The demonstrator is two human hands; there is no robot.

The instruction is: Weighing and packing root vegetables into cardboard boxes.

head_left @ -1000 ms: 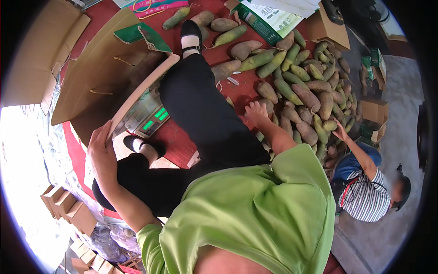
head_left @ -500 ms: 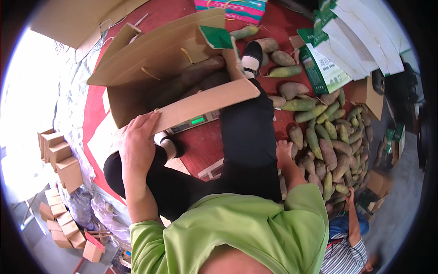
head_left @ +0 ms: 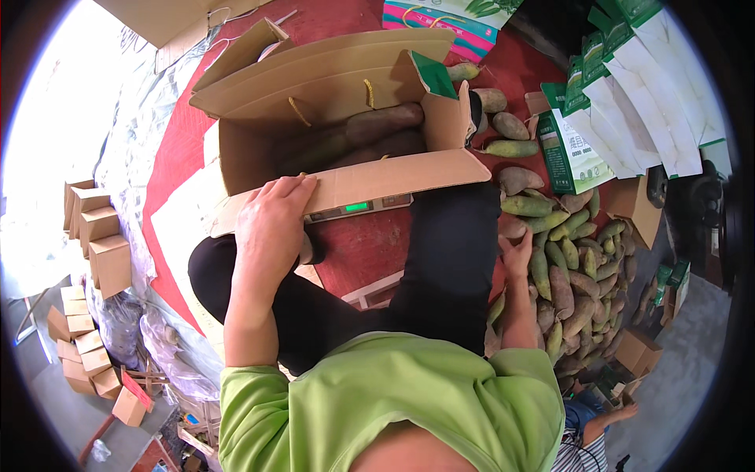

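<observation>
An open cardboard box [head_left: 401, 175] with rope handles stands in front of me, tilted in view. Several long, dark reddish-brown radishes [head_left: 385, 122] lie inside it. Over the near flap, my left hand [head_left: 271, 224] grips the cardboard, its fingers close together at the edge. Beneath that flap a scale [head_left: 346, 210] shows a lit green display. To the right of my knee, my right hand [head_left: 515, 253] has its fingers bent round the end of a reddish radish [head_left: 513, 228], at the edge of a large heap of green and brown radishes [head_left: 578, 303].
Flattened white and green cartons [head_left: 637, 102] are stacked at the far right. A colourful carrier box [head_left: 448, 31] stands at the back. Small brown boxes [head_left: 108, 263] line the left side. Another person's arm [head_left: 602, 421] shows at the lower right, beyond the heap.
My right hand has shifted up along the heap's edge and now closes on a radish. The left hand stays on the flap. The other person's hand has left the heap. The view has shifted.
</observation>
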